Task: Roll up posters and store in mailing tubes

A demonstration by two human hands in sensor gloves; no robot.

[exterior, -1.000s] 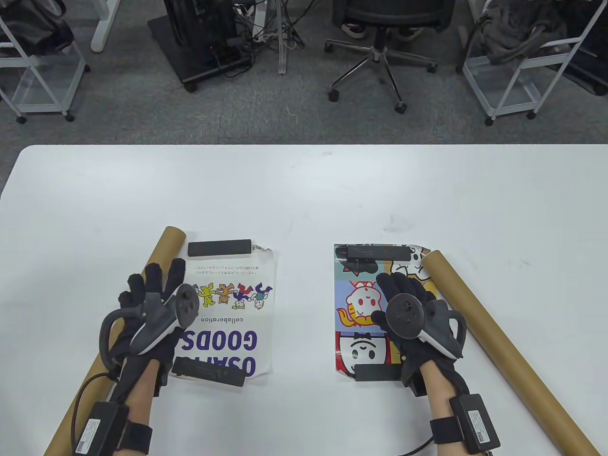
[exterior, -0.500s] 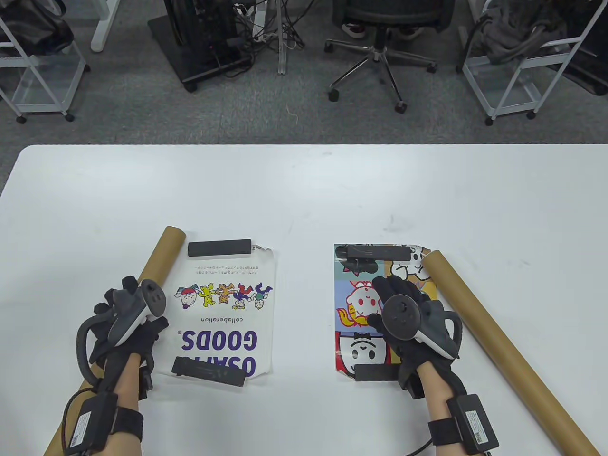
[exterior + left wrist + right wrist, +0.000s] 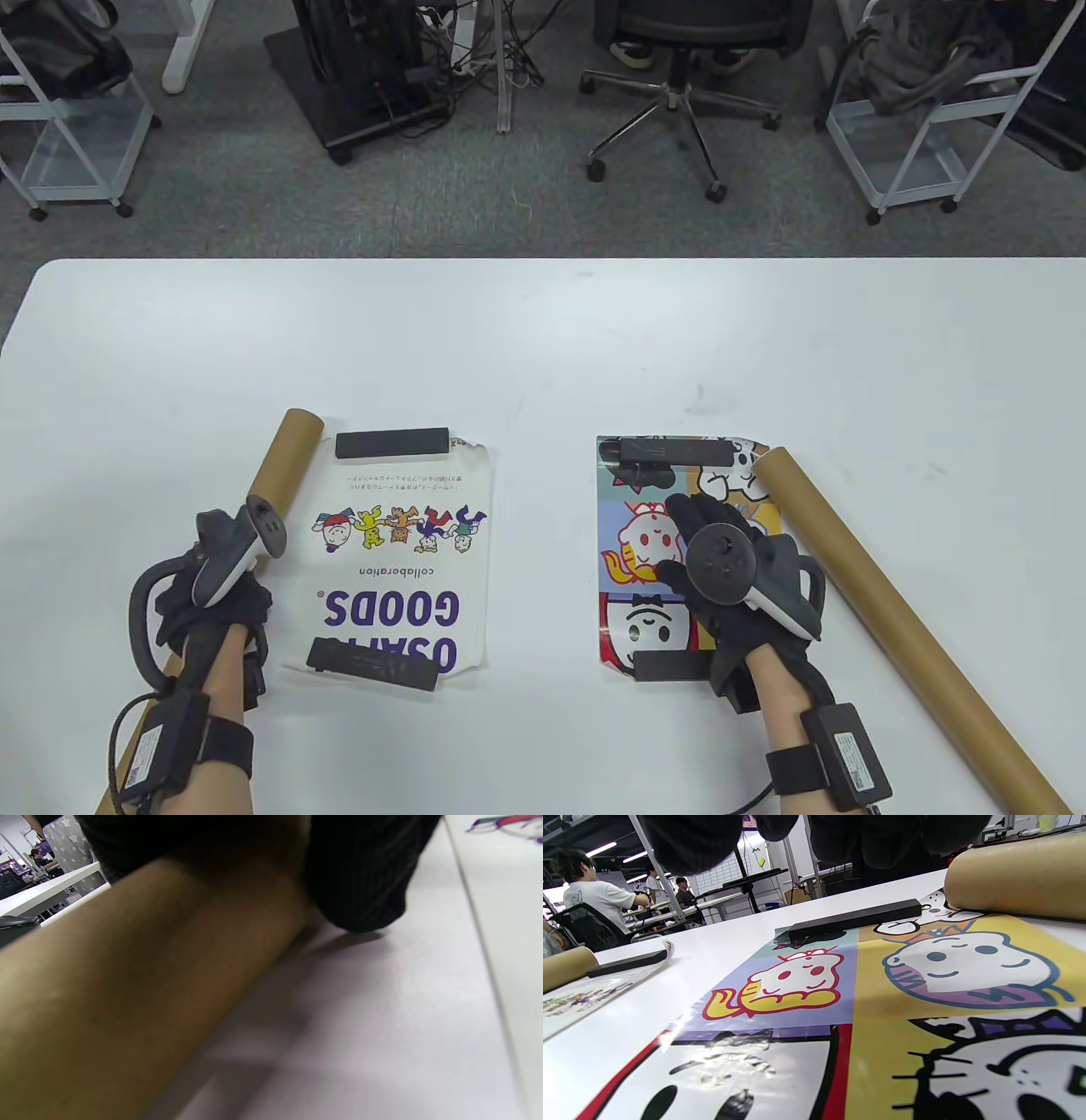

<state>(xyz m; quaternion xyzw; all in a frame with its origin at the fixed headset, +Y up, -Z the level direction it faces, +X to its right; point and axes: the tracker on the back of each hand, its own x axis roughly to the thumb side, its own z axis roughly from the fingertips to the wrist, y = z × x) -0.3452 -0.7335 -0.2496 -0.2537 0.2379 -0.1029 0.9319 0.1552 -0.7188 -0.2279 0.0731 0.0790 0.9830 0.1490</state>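
A white "GOODS" poster [image 3: 399, 552] lies flat on the left under two black weight bars [image 3: 392, 443] [image 3: 373, 664]. Along its left edge runs a brown mailing tube [image 3: 280, 458]. My left hand [image 3: 212, 607] grips the tube near its middle; in the left wrist view gloved fingers [image 3: 360, 870] wrap over the tube [image 3: 127, 984]. On the right, a colourful cartoon poster [image 3: 645, 543] is pinned by two more bars [image 3: 674, 450] [image 3: 674, 666]. My right hand [image 3: 721, 543] rests flat on this poster [image 3: 840, 984]. A second tube [image 3: 891, 611] lies diagonally at the poster's right edge.
The white table [image 3: 543, 340] stretches beyond the posters. An office chair [image 3: 670, 76] and wire carts [image 3: 925, 127] stand on the floor past the far edge. In the right wrist view, people sit at desks [image 3: 598, 904] in the background.
My left hand slid left off the white poster and closed around the left tube, which shifted slightly left. The right hand stayed on the colourful poster.
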